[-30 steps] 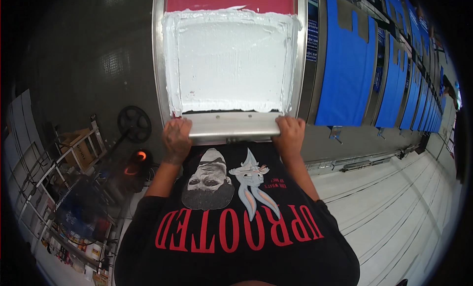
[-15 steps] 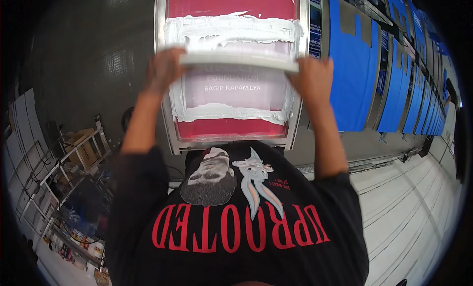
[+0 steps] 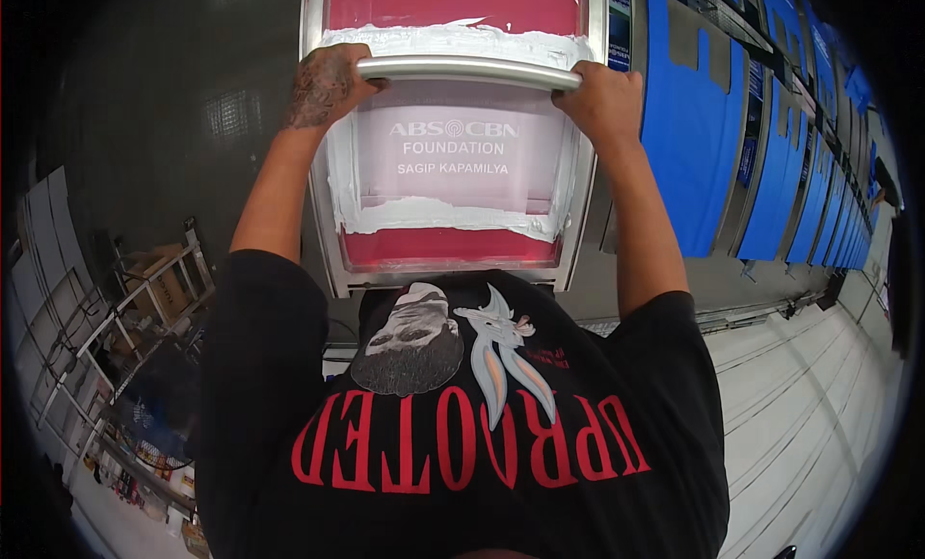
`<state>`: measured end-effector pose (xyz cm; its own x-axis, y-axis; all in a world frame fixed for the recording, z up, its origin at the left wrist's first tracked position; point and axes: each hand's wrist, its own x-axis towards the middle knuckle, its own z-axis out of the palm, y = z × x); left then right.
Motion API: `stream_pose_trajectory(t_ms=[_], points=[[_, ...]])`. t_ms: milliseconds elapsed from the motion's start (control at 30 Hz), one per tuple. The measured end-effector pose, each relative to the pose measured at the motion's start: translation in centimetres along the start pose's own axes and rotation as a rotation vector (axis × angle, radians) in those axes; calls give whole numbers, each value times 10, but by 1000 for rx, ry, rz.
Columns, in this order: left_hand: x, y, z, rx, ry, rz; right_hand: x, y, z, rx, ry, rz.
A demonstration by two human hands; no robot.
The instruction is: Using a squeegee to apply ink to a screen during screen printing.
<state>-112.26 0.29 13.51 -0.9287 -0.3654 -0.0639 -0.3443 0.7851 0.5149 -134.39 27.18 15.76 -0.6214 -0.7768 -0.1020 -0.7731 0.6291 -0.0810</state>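
A long squeegee [image 3: 469, 70] with a pale, rounded handle lies crosswise over a screen-printing frame [image 3: 578, 233]. My left hand [image 3: 332, 85] is wrapped round its left end, and my right hand [image 3: 605, 104] grips the right end. Thick white ink [image 3: 424, 215] lies in a band along the near side of the mesh. More of it is heaped just beyond the squeegee. Between the two bands, pale lettering shows through the thinly coated mesh [image 3: 453, 188]. Red areas border the ink at the near and far ends. The squeegee's blade is hidden beneath the handle.
Blue cut fabric panels [image 3: 689, 125] are laid out in a row on the right, stretching into the distance. A metal rack [image 3: 145, 308] with a cardboard box [image 3: 159, 281] stands at the lower left. White flooring [image 3: 790, 414] spreads at the lower right.
Both hands have moved the squeegee away from my body, toward the far ink band. Lettering that lay under it now shows in full. The frame stays in place.
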Motion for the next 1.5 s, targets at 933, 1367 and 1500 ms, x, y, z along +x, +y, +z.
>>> stream_pose_trajectory(t_ms=[933, 1367, 1500], points=[[-190, 45, 51, 28, 172, 38, -189, -35, 31, 140, 98, 29], [71, -7, -23, 117, -133, 38, 52, 22, -35, 57, -259, 107], [88, 18, -69, 130, -236, -122, 75, 19, -69, 164, -288, 164]])
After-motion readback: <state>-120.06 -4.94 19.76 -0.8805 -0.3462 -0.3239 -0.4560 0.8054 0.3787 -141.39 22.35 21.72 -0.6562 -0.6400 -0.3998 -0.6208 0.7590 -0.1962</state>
